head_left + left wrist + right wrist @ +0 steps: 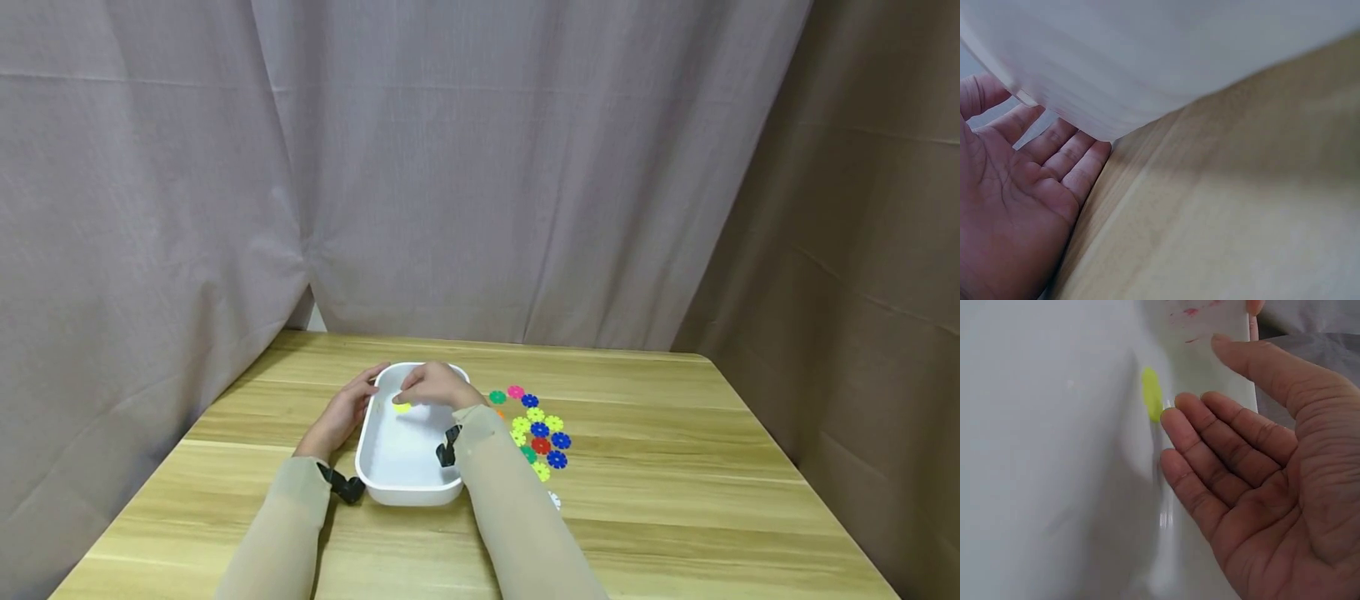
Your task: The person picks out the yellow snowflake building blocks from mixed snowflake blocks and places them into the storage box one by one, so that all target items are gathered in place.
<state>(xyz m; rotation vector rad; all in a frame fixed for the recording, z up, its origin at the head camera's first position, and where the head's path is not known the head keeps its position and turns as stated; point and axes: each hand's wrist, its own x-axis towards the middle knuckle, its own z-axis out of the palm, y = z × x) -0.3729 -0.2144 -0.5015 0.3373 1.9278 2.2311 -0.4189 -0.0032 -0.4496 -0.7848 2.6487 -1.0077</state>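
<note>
In the head view a white plastic tray (408, 450) stands on the table. My left hand (348, 410) holds its left side: thumb over the rim, fingers (1075, 159) against the outer wall in the left wrist view. Inside the tray, toward its far left, is my right hand (438, 385). A yellow notched disc (402, 408) is just under its fingertips. The right wrist view has this disc (1151, 395) blurred and tilted by the fingertips of the right hand (1254, 462), whose thumb stands well apart; whether they touch it I cannot tell.
To the right of the tray lie several loose notched discs in blue, yellow, green, red, pink and white, among them a red disc (541, 446) and a pink disc (515, 392). My right forearm (517, 508) hides some. A grey curtain (480, 183) hangs behind the wooden table (675, 467).
</note>
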